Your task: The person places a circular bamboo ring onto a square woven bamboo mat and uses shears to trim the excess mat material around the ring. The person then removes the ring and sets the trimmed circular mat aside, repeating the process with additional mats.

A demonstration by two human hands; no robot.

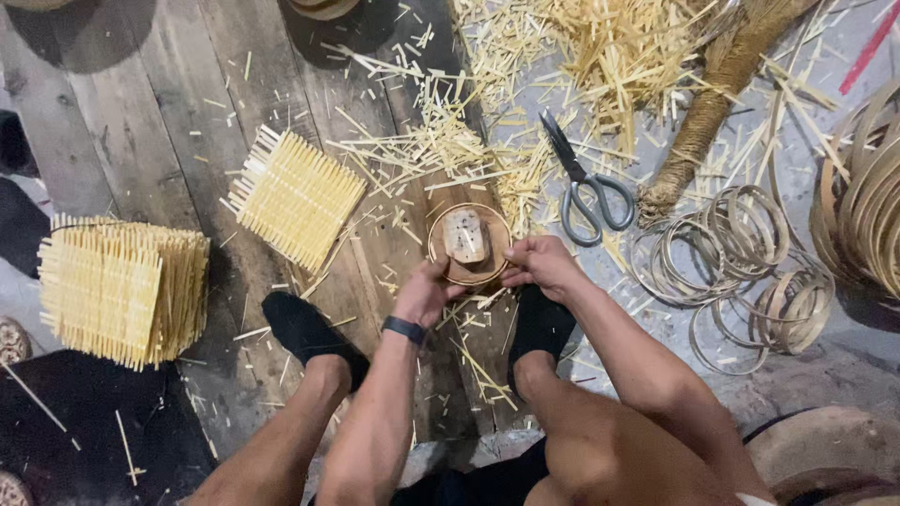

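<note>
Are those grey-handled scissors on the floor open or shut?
Shut. The grey-handled scissors lie flat among the straw-coloured bamboo splinters, their dark blades together in a single point and the two handle loops side by side.

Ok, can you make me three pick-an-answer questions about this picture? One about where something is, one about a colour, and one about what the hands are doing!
1. Where are the scissors?
A. Right of the round wooden form
B. On the woven mat
C. In the left hand

2. What colour are the scissor handles?
A. Red
B. Grey
C. Yellow

3. What are the two hands doing?
A. Resting on the knees
B. Cutting sticks
C. Both holding the round wooden form

Answers:
1. A, the scissors lie on the floor just right of the form, touched by nobody.
2. B, the two finger loops look grey.
3. C, the left hand and the right hand grip the form's rim from either side.
</note>
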